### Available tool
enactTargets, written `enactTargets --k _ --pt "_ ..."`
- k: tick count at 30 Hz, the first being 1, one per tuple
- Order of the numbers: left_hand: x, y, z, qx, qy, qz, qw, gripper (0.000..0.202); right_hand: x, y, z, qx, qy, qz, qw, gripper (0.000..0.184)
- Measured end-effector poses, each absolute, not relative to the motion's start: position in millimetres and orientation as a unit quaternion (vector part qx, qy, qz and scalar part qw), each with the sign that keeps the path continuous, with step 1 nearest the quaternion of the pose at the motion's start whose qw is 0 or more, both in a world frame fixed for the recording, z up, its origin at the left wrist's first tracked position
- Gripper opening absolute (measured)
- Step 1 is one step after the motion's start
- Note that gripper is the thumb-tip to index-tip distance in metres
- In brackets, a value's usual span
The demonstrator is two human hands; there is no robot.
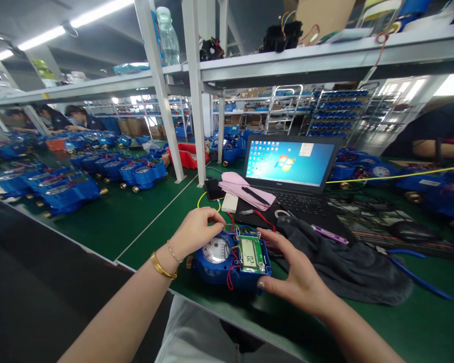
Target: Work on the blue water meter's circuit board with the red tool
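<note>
Both hands cup a blue plastic water meter with a round dial and green display board (232,259) on the green bench (109,222): left hand (194,233) curled, fingertips pinching its wires; right hand (297,277) spread along its side.

An open laptop (291,164) showing a desktop screen stands on a green workbench (109,222). Folded pink cloth (245,191) lies just left of it, dark grey cloth (344,262) in front. Rows of blue meters (79,176) fill the left. A plastic bottle (168,35) stands on the shelf above.
</note>
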State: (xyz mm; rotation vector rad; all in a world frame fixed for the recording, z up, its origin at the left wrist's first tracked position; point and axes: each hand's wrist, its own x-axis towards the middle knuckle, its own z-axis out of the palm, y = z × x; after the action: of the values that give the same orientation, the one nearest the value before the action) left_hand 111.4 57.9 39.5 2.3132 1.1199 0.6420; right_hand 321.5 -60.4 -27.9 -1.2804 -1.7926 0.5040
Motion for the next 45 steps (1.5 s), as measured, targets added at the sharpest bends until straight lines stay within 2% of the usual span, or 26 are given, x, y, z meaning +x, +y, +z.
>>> enactTargets --k 9,14,19,28,32,37,45 --pt "117 60 41 0.849 0.402 0.199 0.277 0.024 326 -60 -41 -0.514 -0.749 0.117 0.402 0.066" --pt "118 54 43 0.845 0.419 0.204 0.262 0.015 330 -56 -55 -0.522 -0.754 0.064 0.393 0.064" --pt "122 53 43 0.851 0.428 0.204 0.226 0.007 325 -61 -44 -0.515 -0.758 0.076 0.393 0.061" --pt "123 48 47 0.866 0.431 0.203 0.152 0.013 321 -58 -39 -0.505 -0.758 0.094 0.402 0.065" --pt "120 52 49 0.861 0.425 0.188 0.208 0.010 321 -58 -41 -0.504 -0.759 0.094 0.401 0.066" --pt "119 62 47 0.835 0.429 0.195 0.283 0.017 321 -59 -42 -0.502 -0.760 0.100 0.400 0.068" --pt "121 73 49 0.844 0.430 0.164 0.276 0.016 320 -59 -38 -0.496 -0.760 0.101 0.408 0.068"
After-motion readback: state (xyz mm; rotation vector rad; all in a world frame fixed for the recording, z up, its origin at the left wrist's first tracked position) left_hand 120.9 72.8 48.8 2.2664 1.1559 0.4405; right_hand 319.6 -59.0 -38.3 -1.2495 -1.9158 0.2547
